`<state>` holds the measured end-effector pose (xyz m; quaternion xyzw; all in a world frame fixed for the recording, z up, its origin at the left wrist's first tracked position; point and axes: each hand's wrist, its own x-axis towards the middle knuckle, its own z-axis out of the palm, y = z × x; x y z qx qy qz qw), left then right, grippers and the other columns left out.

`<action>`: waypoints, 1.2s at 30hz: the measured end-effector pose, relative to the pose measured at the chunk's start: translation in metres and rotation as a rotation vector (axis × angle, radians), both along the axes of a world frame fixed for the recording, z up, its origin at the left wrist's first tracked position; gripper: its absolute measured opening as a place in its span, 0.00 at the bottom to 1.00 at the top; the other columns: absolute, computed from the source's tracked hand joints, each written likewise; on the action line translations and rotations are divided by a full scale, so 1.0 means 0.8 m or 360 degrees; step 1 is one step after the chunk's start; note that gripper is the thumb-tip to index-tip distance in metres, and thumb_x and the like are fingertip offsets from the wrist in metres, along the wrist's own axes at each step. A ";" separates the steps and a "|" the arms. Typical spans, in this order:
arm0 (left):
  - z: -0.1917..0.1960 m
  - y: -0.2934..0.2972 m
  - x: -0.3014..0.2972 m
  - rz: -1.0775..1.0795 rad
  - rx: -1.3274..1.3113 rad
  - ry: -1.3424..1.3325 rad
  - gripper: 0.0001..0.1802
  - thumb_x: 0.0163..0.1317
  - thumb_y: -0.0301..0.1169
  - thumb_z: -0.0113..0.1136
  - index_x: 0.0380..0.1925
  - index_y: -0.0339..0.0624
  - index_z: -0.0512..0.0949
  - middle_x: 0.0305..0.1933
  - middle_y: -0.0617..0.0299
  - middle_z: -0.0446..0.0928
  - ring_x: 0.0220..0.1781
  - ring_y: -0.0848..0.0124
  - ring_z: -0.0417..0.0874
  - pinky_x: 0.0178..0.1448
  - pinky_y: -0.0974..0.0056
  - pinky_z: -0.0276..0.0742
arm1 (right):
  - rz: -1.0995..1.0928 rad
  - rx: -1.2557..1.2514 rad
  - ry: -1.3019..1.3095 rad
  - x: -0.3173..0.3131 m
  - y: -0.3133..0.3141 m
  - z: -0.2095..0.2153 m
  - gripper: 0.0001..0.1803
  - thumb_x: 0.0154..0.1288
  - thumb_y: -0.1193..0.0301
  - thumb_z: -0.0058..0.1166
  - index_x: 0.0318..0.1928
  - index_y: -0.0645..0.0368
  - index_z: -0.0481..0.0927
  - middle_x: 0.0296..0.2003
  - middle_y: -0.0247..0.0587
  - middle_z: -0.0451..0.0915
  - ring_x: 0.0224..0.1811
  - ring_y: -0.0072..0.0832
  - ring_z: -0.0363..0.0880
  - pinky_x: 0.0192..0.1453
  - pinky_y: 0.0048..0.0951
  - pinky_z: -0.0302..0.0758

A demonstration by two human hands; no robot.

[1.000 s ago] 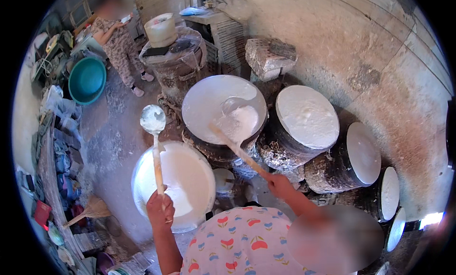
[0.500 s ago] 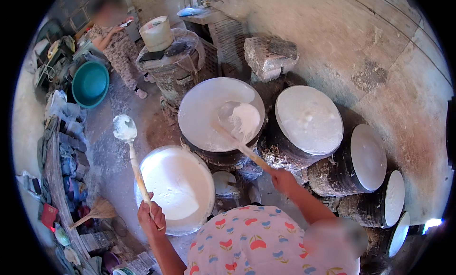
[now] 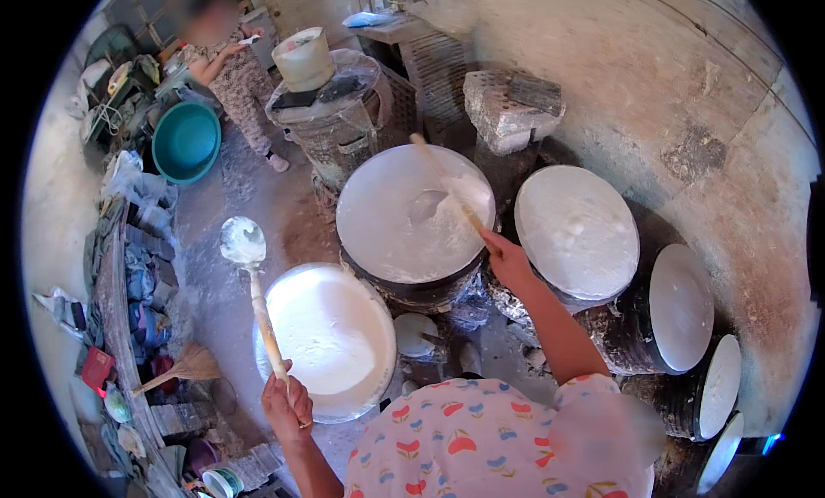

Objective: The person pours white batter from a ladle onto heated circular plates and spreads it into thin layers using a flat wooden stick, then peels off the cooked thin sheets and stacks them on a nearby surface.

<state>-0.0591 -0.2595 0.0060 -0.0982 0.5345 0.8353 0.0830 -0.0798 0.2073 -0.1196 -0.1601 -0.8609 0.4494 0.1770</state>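
My left hand (image 3: pixel 288 406) is closed round the wooden handle of a long ladle (image 3: pixel 243 242). The ladle's bowl, coated in white batter, is raised beyond the left rim of a wide basin (image 3: pixel 388 313) of white liquid batter. In my right hand (image 3: pixel 510 262) is a long wooden stick (image 3: pixel 471 213), slanting away to the left over a round griddle (image 3: pixel 378 232). Motion blurs its middle, and its far end reaches the griddle's far rim. White batter lies smeared under the stick, with a greyish patch beside it.
Several more round-topped drums curve away to the right, the nearest with a white-coated top (image 3: pixel 577 232). A teal tub (image 3: pixel 186 143), a straw broom (image 3: pixel 185 369) and another person (image 3: pixel 236 77) are to the left. A white bucket (image 3: pixel 303 60) stands on a covered barrel.
My right hand has moved farther away and swung the stick across the griddle toward its far rim. The ladle stays raised in my left hand. The whole view has shifted slightly.
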 end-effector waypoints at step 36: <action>0.000 0.132 -0.087 -0.0709 -0.0477 -0.0121 0.06 0.59 0.24 0.48 0.32 0.35 0.74 0.18 0.64 0.69 0.11 0.78 0.67 0.13 0.73 0.61 | 0.0386 -0.0096 -0.0299 0.032 -0.022 -0.004 0.38 0.54 0.86 0.44 0.67 0.46 0.65 0.57 0.52 0.75 0.58 0.33 0.75 0.58 0.26 0.70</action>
